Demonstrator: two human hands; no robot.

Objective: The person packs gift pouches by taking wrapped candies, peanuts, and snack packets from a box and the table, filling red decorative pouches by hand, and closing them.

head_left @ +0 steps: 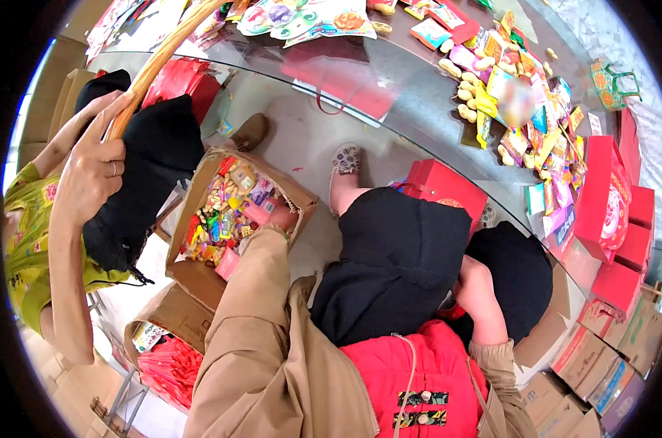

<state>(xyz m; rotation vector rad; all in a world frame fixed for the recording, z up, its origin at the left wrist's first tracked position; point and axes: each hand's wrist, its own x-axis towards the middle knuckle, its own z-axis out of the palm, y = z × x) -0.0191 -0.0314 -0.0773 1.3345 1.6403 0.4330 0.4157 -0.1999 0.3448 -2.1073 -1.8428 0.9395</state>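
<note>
Wrapped sweets (225,219): inside the open carton (305,198); probably light, slick-skinned, crushable if squeezed hard.
Hold point: wrapper edge for one piece; cupped palm for several.
Left hand (278,214): inside the carton, among the sweets; finger state cannot be told.
Right hand (474,281): well right of the carton, at the knees; fingers hidden, cannot tell.
Co-worker's hand (94,162): left of the carton, fingers wrapped around a stick (159,62).
Obstructions: carton walls limit side access; glass table (418,109) beyond the carton; red box (447,188) right of it.

Head-worn view, close overhead, facing steeply down
</note>
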